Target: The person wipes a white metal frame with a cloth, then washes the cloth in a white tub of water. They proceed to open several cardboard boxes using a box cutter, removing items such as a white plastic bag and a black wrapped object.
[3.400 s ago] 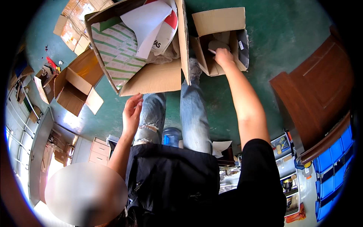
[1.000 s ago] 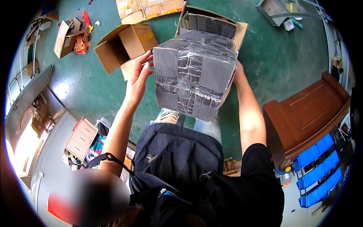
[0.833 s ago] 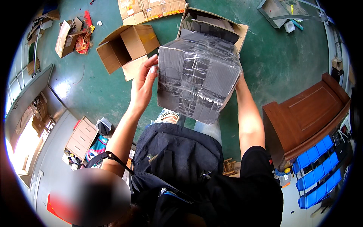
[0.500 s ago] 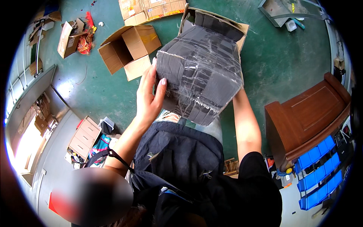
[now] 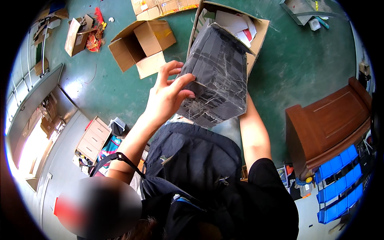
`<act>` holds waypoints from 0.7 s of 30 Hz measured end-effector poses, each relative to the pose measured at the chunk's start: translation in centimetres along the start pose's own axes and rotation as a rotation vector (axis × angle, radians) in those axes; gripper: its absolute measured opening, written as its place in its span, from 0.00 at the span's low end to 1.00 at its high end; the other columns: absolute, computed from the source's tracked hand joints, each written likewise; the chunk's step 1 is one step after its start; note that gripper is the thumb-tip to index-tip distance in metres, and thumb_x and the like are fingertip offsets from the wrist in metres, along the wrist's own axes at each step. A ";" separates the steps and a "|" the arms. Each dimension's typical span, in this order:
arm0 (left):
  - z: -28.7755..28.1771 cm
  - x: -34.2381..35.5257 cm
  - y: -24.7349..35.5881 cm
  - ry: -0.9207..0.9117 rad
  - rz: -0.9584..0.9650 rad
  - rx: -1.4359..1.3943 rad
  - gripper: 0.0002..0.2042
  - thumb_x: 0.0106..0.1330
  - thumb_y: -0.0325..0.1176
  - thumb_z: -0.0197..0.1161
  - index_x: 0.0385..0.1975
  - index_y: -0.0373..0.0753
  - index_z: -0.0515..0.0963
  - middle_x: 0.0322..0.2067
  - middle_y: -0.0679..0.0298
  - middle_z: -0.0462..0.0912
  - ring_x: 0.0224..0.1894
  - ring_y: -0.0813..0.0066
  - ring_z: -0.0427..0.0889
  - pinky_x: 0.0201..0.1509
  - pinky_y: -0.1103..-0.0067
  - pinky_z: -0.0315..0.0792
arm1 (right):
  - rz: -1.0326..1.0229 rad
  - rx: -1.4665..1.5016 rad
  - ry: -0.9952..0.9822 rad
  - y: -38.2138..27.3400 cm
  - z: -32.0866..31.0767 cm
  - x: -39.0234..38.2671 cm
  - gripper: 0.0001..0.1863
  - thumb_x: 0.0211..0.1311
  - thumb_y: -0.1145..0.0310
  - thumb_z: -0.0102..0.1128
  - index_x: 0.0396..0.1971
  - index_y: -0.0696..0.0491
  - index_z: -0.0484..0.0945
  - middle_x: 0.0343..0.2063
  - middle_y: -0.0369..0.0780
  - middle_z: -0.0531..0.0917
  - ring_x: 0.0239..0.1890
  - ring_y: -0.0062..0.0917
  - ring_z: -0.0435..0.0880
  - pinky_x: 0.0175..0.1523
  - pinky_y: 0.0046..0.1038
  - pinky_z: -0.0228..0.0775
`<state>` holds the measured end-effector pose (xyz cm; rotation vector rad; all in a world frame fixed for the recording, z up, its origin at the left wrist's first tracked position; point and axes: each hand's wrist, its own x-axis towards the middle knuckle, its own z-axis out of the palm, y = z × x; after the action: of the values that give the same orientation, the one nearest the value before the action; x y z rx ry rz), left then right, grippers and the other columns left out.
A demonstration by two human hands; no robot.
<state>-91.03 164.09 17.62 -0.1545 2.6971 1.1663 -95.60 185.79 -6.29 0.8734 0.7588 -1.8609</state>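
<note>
A dark box (image 5: pixel 218 76) wrapped in black and clear tape is held up before me, tilted, its far end over an open brown carton (image 5: pixel 259 44). My left hand (image 5: pixel 167 93) is at its left side, fingers bent and spread, with the index fingertip and thumb against the box. My right forearm (image 5: pixel 254 128) runs up behind the box's right side; the right hand's fingers are hidden there. White papers (image 5: pixel 232 22) and a piece with red on it show inside the carton beyond the box.
An open cardboard box (image 5: pixel 154 38) lies on the green floor to the left, near flattened cardboard (image 5: pixel 166 7). A brown wooden cabinet (image 5: pixel 328 124) and blue bins (image 5: pixel 338 182) stand at the right. A drawer unit (image 5: pixel 94 138) is at the left.
The dark box has tilted and drawn nearer, uncovering the carton's papers. My left hand's flat hold has turned into bent, spread fingers. My right forearm has shifted slightly left.
</note>
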 end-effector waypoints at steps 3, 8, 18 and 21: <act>0.6 -0.1 -1.7 -0.080 0.067 -0.130 0.22 0.46 0.23 0.74 0.42 0.41 0.76 0.53 0.57 0.68 0.58 0.58 0.73 0.53 0.67 0.76 | 0.013 -0.013 0.004 0.5 0.0 0.4 0.26 0.65 0.44 0.55 0.45 0.54 0.72 0.36 0.40 0.80 0.36 0.32 0.80 0.40 0.40 0.75; 1.7 -0.6 -3.3 -0.078 0.176 -0.327 0.21 0.42 0.16 0.72 0.38 0.37 0.74 0.50 0.56 0.68 0.62 0.53 0.69 0.57 0.65 0.76 | 0.026 -0.045 0.017 0.3 -0.6 0.3 0.26 0.65 0.44 0.56 0.44 0.54 0.72 0.35 0.40 0.79 0.34 0.32 0.79 0.38 0.40 0.74; 0.5 0.9 -1.5 -0.036 0.106 -0.037 0.20 0.36 0.19 0.76 0.30 0.37 0.73 0.45 0.59 0.74 0.56 0.58 0.75 0.55 0.68 0.72 | 0.011 -0.104 0.043 -2.0 -2.0 0.6 0.25 0.64 0.44 0.56 0.41 0.54 0.71 0.32 0.39 0.78 0.31 0.32 0.78 0.36 0.39 0.74; 0.8 1.1 -2.8 0.004 0.036 -0.107 0.20 0.37 0.20 0.76 0.32 0.36 0.75 0.46 0.59 0.75 0.55 0.61 0.76 0.51 0.71 0.75 | 0.003 -0.104 0.065 -2.8 -2.6 0.3 0.25 0.64 0.44 0.57 0.41 0.54 0.71 0.31 0.39 0.77 0.30 0.32 0.78 0.35 0.39 0.73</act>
<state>-91.46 162.79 14.84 -0.1238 2.6519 1.3231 -97.54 188.79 -7.65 0.8720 0.8859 -1.7811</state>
